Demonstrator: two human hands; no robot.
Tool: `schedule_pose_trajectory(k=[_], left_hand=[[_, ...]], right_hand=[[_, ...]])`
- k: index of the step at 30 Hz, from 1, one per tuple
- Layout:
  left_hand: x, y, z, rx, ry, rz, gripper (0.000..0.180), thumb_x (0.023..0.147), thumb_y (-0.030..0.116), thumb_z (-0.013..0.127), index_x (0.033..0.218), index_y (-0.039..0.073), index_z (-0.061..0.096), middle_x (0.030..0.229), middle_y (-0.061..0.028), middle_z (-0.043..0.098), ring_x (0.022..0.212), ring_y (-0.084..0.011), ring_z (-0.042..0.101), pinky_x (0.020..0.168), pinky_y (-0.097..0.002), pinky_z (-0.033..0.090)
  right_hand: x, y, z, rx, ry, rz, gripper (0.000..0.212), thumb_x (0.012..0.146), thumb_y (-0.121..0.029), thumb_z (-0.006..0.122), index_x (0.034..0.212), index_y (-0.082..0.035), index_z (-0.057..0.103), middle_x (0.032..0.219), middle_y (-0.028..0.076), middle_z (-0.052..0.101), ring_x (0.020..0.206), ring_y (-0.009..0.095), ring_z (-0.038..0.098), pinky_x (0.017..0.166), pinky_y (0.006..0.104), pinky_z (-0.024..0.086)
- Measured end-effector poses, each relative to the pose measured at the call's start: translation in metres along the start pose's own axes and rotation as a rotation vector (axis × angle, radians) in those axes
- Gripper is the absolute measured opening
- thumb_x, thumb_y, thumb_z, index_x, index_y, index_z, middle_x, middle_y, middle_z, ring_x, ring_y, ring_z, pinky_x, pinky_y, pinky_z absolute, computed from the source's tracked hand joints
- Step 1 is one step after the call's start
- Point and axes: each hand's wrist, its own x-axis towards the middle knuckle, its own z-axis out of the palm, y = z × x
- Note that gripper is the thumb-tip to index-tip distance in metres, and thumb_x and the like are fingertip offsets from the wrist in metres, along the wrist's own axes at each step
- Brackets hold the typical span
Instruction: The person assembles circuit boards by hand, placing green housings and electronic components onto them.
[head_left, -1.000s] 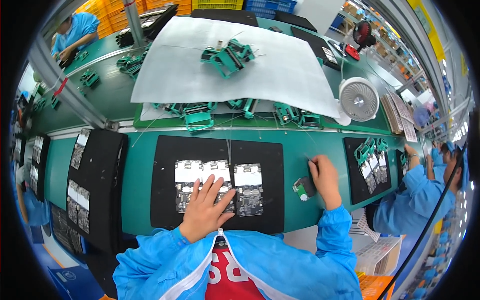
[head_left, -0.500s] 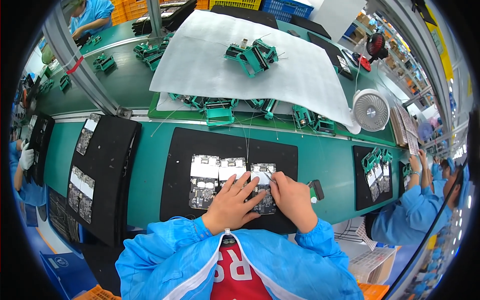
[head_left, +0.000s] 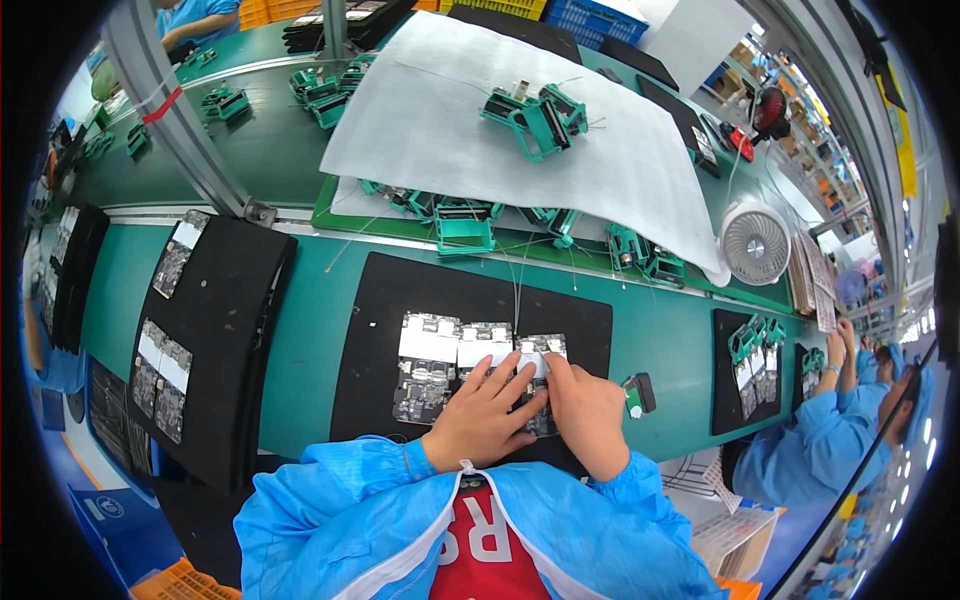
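Three circuit boards lie side by side on a black mat [head_left: 375, 330]: the left board [head_left: 426, 380], the middle board [head_left: 486, 337] and the right board [head_left: 543, 345], each with white patches. My left hand [head_left: 480, 412] rests palm down with spread fingers over the lower middle board and onto the right one. My right hand [head_left: 588, 412] is closed in a pinch at the upper right board's edge. A thin pointed metal tool like tweezers showed in its grip just before; now the fingers mostly hide it.
A small green and black part [head_left: 638, 395] lies right of the mat. Green fixtures [head_left: 540, 125] sit on a white sheet [head_left: 420, 120] ahead. Further boards [head_left: 160, 380] lie on a black mat at left. A white fan [head_left: 755, 243] stands at right, and a person in blue [head_left: 815, 430] works beyond.
The whole view has shifted slightly right. My right hand has closed in on the right board, and its tool no longer shows plainly. My left hand keeps its place on the boards.
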Motion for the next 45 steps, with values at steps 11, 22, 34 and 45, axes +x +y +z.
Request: schedule_pose_trajectory(k=[11, 22, 34, 45], left_hand=[[-0.014, -0.012, -0.036, 0.011, 0.060, -0.071, 0.070, 0.076, 0.037, 0.082, 0.138, 0.016, 0.057, 0.147, -0.0159, 0.049, 0.142, -0.0377, 0.039, 0.116, -0.0596, 0.027], [-0.039, -0.025, -0.041, 0.070, 0.076, -0.132, 0.064, 0.080, 0.042, 0.078, 0.134, 0.013, 0.062, 0.145, -0.0129, 0.051, 0.144, -0.0372, 0.036, 0.116, -0.0598, 0.026], [-0.043, -0.026, -0.035, 0.070, 0.053, -0.163, 0.065, 0.082, 0.046, 0.076, 0.137, 0.016, 0.061, 0.149, -0.0128, 0.047, 0.146, -0.0385, 0.032, 0.116, -0.0616, 0.025], [-0.064, -0.022, -0.058, 0.027, 0.254, -0.146, 0.049, 0.080, 0.030, 0.079, 0.122, 0.010, 0.067, 0.135, -0.0163, 0.056, 0.133, -0.0414, 0.047, 0.108, -0.0577, 0.039]], right_hand=[[0.015, -0.008, -0.022, 0.042, -0.018, 0.016, 0.014, 0.091, -0.023, 0.067, 0.101, -0.015, 0.060, 0.071, 0.009, 0.068, 0.064, 0.032, 0.067, 0.053, 0.0433, 0.048], [0.040, -0.043, 0.014, 0.105, -0.035, -0.085, 0.013, 0.093, -0.023, 0.064, 0.102, -0.015, 0.060, 0.066, 0.010, 0.067, 0.059, 0.031, 0.066, 0.051, 0.0433, 0.049], [0.035, -0.057, 0.013, -0.095, -0.011, -0.170, 0.022, 0.092, -0.021, 0.064, 0.113, -0.016, 0.062, 0.072, 0.009, 0.069, 0.061, 0.030, 0.068, 0.052, 0.0423, 0.050], [0.057, -0.069, -0.002, 0.159, 0.003, -0.223, 0.014, 0.091, -0.025, 0.067, 0.100, -0.016, 0.060, 0.063, 0.008, 0.065, 0.057, 0.031, 0.065, 0.051, 0.0440, 0.047]])
